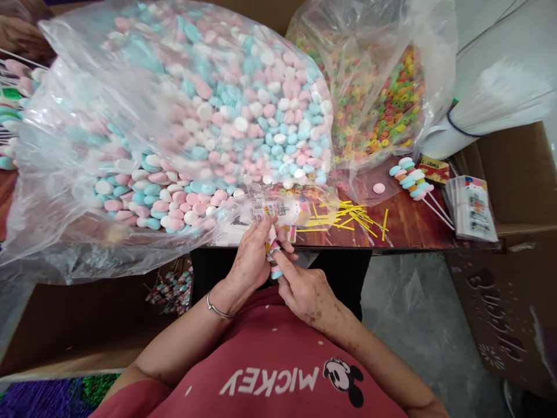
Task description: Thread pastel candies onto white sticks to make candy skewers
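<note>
Grip of both hands is closed together on one small piece: the left hand [250,253] is clamped around a printed clear wrapper [270,237], and the right hand [311,288] presses its fingers against the marshmallow candy [275,272] partly inside it. They work at the near edge of a reddish-brown surface [404,223]. A large clear bag [56,119] of pink, white and blue marshmallows fills the left and middle, with a second bag [437,64] of colourful ring candies at the far right. Yellow twist ties [354,216] lie scattered right of the hands; beyond them are a loose pink marshmallow [378,188], two candy skewers [411,179] and a stack of printed sleeves [474,209]. White sticks [513,96] stand bundled at far right, near a cardboard box [491,313] on grey floor [404,307]. The candy sits between the two hands, below the wrapper's top, its pale blue end toward the person's shirt [274,348]. Fingers cover most of it, and any stick is hidden. Another person's hand [20,35] is cut off at far left; small print on the wrapper is unreadable.
</note>
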### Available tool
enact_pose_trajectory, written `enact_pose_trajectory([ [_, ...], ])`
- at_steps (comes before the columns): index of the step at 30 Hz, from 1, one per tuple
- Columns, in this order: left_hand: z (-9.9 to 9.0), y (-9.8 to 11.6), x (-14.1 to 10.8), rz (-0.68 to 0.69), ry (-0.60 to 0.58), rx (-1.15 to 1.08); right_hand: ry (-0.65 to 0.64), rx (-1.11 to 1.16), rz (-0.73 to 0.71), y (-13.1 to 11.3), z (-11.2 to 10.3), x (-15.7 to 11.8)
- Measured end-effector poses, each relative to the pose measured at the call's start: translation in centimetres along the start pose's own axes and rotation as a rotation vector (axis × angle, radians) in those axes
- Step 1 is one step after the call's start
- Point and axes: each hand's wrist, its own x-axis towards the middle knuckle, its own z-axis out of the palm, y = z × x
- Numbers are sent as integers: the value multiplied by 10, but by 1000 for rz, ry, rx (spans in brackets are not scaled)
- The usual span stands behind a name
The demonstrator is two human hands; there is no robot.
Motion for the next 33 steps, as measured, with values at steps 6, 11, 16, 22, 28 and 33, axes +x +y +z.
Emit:
enact_pose_trajectory([
  [6, -8, -6, -1, -4, -60, 44, -34, -42, 73, -5, 2, 1],
  [11, -11, -8, -3, -58, -165, 6, 20, -18, 19, -4, 1, -5],
  [16, -7, -12, -6, -42, -182, 9, 124, -86, 21, -5, 1, -12],
  [22, -4, -14, -7, -88, -192, 36, 103, -94, 32, -5, -5, -15],
  [28, -3, -15, -11, -108, -244, 19, 160, 59, -51, 5, -19, -19],
  [33, -4, -16, -15, -121, -266, 3, 364, 121, 39, 6, -26, -19],
])
